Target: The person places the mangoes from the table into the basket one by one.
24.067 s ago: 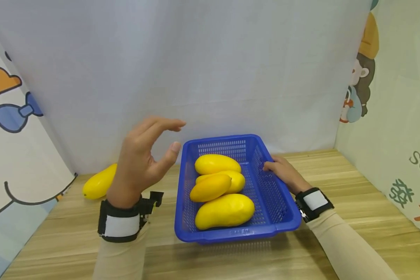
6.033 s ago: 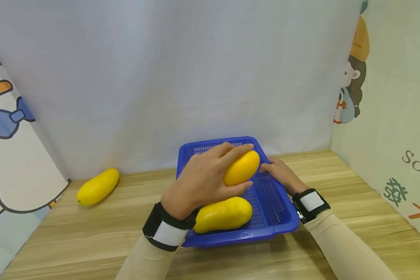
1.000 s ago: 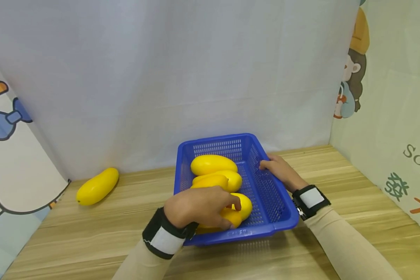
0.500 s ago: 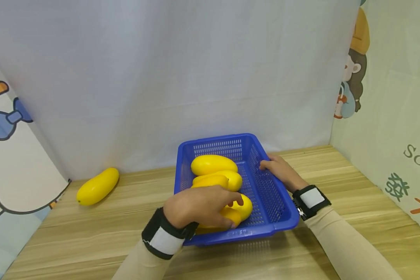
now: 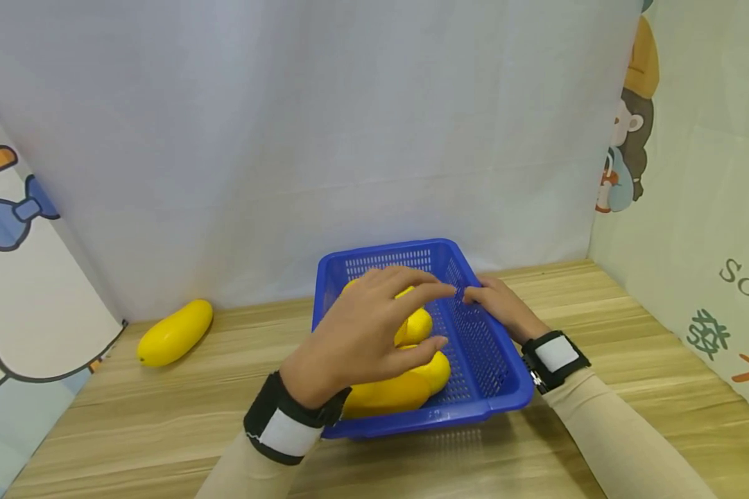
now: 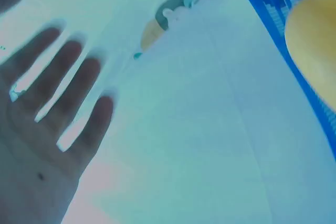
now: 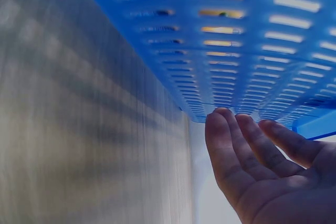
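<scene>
My left hand hovers over the blue plastic basket, thumb and fingers spread, holding nothing. In the left wrist view this hand has its fingers extended and apart from the fruit. Beneath it, a yellow-orange mango lies at the basket's front, against a brighter yellow mango. Further back, more mangoes are partly covered by the hand. My right hand grips the basket's right side, thumb over the rim; the right wrist view shows its fingers against the slotted outer wall.
Another yellow mango lies on the wooden table at the left, near the back. A pale curtain hangs behind the table. Printed panels stand on the left and right.
My left hand has let go of the mango at the basket's front and risen from it, fingers opening. Six seconds ago it held a mango above the basket. The right hand keeps its grip.
</scene>
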Demonstrator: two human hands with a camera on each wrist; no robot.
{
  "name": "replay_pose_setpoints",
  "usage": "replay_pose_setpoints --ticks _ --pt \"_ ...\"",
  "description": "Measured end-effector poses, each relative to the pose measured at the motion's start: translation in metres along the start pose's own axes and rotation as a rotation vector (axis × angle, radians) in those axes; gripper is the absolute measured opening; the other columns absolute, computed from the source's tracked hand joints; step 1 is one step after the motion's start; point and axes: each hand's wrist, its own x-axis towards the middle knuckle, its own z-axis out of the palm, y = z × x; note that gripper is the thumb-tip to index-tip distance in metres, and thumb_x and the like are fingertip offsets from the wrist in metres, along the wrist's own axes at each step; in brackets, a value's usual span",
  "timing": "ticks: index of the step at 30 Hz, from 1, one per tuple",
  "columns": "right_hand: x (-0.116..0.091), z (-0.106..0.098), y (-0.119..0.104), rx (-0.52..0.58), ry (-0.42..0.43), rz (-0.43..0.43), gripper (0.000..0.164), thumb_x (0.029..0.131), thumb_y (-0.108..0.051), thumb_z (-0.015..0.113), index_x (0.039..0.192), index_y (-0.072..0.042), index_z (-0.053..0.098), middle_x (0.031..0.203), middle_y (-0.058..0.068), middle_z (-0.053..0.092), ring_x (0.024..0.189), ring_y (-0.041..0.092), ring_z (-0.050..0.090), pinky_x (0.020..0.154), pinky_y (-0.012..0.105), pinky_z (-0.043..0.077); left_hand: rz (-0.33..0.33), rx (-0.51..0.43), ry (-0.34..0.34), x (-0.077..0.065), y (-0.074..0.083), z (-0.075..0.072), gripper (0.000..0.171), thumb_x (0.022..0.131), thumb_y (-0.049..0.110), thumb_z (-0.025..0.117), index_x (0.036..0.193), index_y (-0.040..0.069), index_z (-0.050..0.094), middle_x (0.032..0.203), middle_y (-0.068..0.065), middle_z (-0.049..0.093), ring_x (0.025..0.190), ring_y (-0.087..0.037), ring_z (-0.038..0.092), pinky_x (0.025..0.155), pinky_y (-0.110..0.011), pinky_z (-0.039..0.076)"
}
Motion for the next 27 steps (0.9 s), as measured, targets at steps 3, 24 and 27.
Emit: replay_pose_setpoints --ticks 3,24,27 --pt "0.001 0.000 0.000 -0.011 0.010 -0.003 0.042 0.086 -0.013 0.046 0.124 0.004 0.046 0.108 0.028 0.056 0.083 0.034 0.060 0.069 0.041 0.052 -0.028 0.081 0.130 0.001 -0.002 -0.005 0.053 0.086 0.045 0.052 0.132 0.020 0.050 0.128 -0.004 0.050 0.119 -0.020 0.042 0.097 -0.037 0.034" --pt "0.001 -0.002 0.002 0.002 0.021 0.007 0.043 0.085 -0.013 0.046 0.123 0.006 0.046 0.107 0.029 0.055 0.080 0.033 0.060 0.067 0.041 0.052 -0.112 0.193 0.298 -0.006 -0.016 -0.020 0.052 0.084 0.044 0.045 0.129 0.017 0.052 0.127 -0.008 0.049 0.113 -0.026 0.043 0.089 -0.043 0.034" --pt "0.001 -0.001 0.003 0.015 0.016 0.002 0.041 0.085 -0.013 0.046 0.122 0.007 0.047 0.106 0.029 0.055 0.081 0.034 0.060 0.068 0.041 0.052 -0.133 0.229 0.318 -0.013 -0.024 -0.025 0.052 0.084 0.044 0.045 0.127 0.017 0.053 0.126 -0.009 0.050 0.112 -0.027 0.044 0.087 -0.045 0.035"
